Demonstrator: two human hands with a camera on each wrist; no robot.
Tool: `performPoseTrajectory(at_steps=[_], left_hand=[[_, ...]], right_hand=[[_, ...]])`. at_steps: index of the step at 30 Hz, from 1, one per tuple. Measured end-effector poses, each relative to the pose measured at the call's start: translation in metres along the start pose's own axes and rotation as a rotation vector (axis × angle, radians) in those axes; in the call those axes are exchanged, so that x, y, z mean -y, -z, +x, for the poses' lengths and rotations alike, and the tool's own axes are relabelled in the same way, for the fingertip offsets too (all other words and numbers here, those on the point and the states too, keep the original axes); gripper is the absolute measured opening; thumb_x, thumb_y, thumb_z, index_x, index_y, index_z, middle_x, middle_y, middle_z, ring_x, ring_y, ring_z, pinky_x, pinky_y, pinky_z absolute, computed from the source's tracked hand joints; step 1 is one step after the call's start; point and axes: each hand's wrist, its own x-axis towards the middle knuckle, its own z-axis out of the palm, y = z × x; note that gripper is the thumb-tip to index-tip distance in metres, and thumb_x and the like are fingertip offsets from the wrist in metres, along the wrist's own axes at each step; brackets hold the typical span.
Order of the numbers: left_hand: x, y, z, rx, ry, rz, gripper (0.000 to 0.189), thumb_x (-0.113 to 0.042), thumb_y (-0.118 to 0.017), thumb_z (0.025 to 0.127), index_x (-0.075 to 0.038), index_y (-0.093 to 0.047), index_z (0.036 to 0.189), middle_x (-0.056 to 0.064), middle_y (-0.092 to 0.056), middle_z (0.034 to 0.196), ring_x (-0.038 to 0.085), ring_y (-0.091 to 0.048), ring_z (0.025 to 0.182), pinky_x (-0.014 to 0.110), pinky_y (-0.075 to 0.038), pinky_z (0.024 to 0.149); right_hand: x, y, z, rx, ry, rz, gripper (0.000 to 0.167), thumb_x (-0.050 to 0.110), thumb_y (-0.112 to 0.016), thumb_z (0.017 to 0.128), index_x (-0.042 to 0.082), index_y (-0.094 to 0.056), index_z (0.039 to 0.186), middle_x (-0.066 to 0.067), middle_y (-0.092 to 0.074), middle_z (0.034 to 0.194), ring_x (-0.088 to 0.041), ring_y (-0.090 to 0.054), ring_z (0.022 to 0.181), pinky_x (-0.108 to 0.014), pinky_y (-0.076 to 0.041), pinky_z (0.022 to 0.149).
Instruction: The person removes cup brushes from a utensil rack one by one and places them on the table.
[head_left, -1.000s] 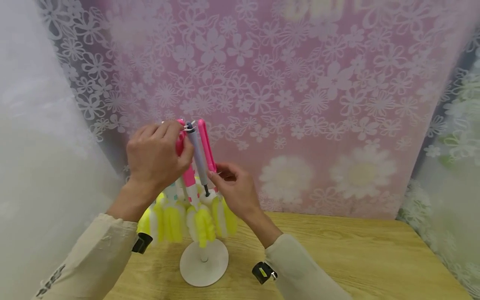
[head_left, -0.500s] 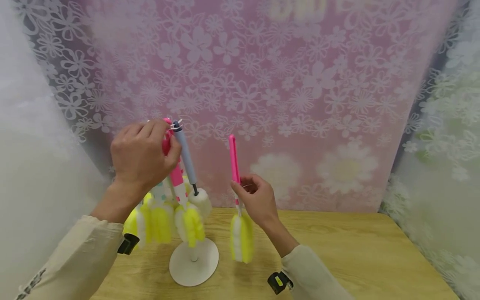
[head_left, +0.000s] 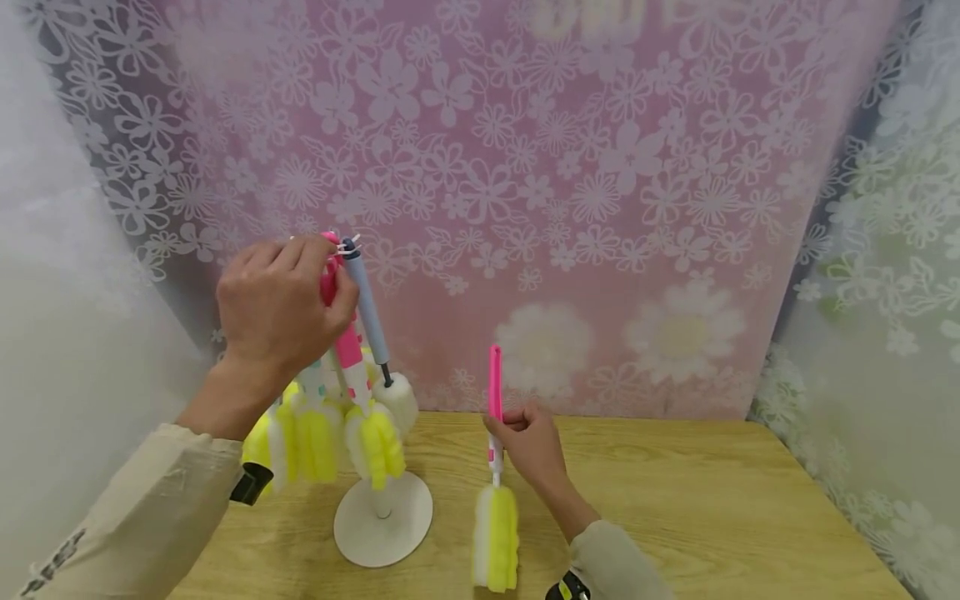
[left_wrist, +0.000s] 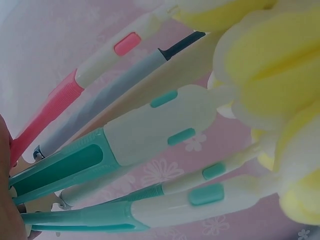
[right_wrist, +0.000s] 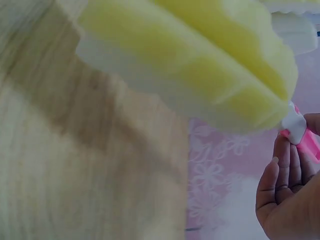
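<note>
Pink-handled sponge brush (head_left: pixel 495 498), one. Location: over the wooden table (head_left: pixel 675 500), well apart from the white rack (head_left: pixel 384 542) and to its right. Attitude: near upright, handle up, yellow-and-white sponge head (head_left: pixel 495 537) down; whether the sponge touches the wood, you cannot tell.

Right hand (head_left: pixel 534 443): your thumb and fingers pinch the handle close to where pink plastic meets the white neck (head_left: pixel 495 454).

Handling, by judgement: light enough for your fingertips. Handle stiff, smooth, possibly slick if wet; sponge soft and easily squashed; the thin join above it probably the weakest part. Best hold: the pink grip, near the white section, clear of the sponge, which may swing if you pinch loosely.

Left hand (head_left: pixel 281 300): your fingers curl about the rack's top; the exact part gripped is hidden.

Also on the rack: a second pink-handled brush (head_left: pixel 348 350); a grey-blue-handled brush (head_left: pixel 367 308) with white head; several teal-handled brushes (left_wrist: pixel 145 125), sponges beyond their white bodies.
</note>
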Motion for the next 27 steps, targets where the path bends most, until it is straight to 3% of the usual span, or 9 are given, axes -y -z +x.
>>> performPoseTrajectory(at_steps=[10,19,27], left_hand=[[0.0,0.002,-0.001,-0.019,-0.01,0.015,0.035,-0.029,-0.047,0.086,0.002,-0.063,0.091,0.016,-0.068,0.087,0.038,-0.063,0.08,0.051,-0.05,0.075],[-0.002,0.001,-0.002,-0.023,-0.011,0.01,0.034,-0.029,-0.048,0.085,0.001,-0.063,0.091,0.015,-0.067,0.087,0.036,-0.062,0.079,0.049,-0.05,0.074],[-0.002,0.0,-0.001,-0.05,-0.015,0.005,0.033,-0.028,-0.047,0.086,0.001,-0.063,0.089,0.015,-0.067,0.085,0.037,-0.063,0.078,0.049,-0.05,0.075]], right_hand=[[-0.033,-0.013,-0.004,0.101,-0.122,-0.062,0.033,0.029,-0.071,0.085,-0.001,-0.059,0.091,-0.008,-0.063,0.076,-0.016,-0.061,0.062,-0.042,-0.052,0.068],[-0.05,-0.018,-0.004,0.146,-0.163,-0.11,0.031,0.028,-0.071,0.085,0.0,-0.058,0.086,-0.007,-0.061,0.073,-0.021,-0.06,0.063,-0.034,-0.052,0.057],[-0.058,-0.021,0.0,0.181,-0.156,-0.295,0.03,0.032,-0.069,0.085,0.004,-0.059,0.082,-0.003,-0.061,0.065,-0.016,-0.058,0.055,-0.029,-0.044,0.049]])
